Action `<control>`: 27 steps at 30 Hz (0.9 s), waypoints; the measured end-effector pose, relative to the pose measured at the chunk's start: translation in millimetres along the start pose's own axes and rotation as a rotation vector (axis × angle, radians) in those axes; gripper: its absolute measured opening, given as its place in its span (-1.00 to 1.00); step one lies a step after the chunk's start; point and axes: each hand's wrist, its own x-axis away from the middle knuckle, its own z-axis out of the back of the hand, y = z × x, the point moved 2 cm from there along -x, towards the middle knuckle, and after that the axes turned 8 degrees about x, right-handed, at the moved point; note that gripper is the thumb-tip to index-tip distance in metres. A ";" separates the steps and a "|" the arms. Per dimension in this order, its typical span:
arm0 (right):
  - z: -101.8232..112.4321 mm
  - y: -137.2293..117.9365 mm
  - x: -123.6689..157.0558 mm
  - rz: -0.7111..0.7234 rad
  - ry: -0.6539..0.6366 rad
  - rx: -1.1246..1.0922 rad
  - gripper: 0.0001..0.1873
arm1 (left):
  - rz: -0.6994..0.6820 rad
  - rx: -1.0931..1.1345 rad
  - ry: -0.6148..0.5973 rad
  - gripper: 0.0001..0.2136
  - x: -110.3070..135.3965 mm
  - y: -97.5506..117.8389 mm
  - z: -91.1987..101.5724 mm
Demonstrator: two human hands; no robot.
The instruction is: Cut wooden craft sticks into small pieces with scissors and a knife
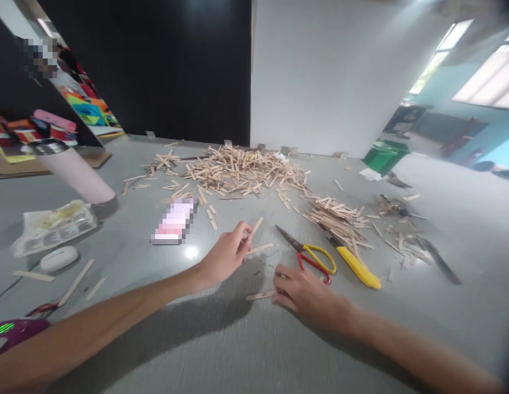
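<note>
Pinched in the fingers of my left hand (224, 254) is a wooden craft stick (256, 227), its free end angled up and away. A second craft stick (260, 249) reaches out to the right below those fingers; whether they hold it too I cannot tell. Closer to me, my right hand (306, 290) has its curled fingers on the end of another craft stick (258, 296), low over the tabletop. Just beyond the right hand lie scissors (307, 254) with one yellow and one red handle, blades apart. Beside them rests a yellow-handled tool (357, 265).
A large heap of craft sticks (242, 169) lies at the back, a smaller pile (336, 216) to the right. On the left are a phone (174, 221), a pink bottle (77, 175), a plastic tray (53, 227) and a white case (58, 258). A knife blade (441, 262) lies far right.
</note>
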 end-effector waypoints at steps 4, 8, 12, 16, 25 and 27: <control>2.8 6.3 1.0 -0.095 -0.016 -0.121 -0.94 | -0.006 0.136 0.098 -0.86 5.4 2.6 -10.5; 0.8 4.7 4.1 -0.054 -0.018 -0.064 -0.88 | 0.003 0.213 0.107 -0.82 9.2 -0.2 -20.4; 5.1 -4.6 6.4 0.039 -0.002 0.214 -0.77 | 0.004 0.248 0.087 -0.80 12.7 -6.3 -28.7; 15.4 -2.7 6.2 -0.191 0.049 0.273 -0.76 | -0.011 0.295 0.067 -0.75 18.2 -9.6 -38.9; 33.9 11.8 9.2 -0.334 0.400 -0.214 -0.87 | -0.057 0.364 0.082 -0.67 26.3 -14.5 -49.4; 33.8 10.2 8.8 -0.327 0.396 -0.259 -0.86 | -0.060 0.365 0.084 -0.68 26.1 -15.2 -49.6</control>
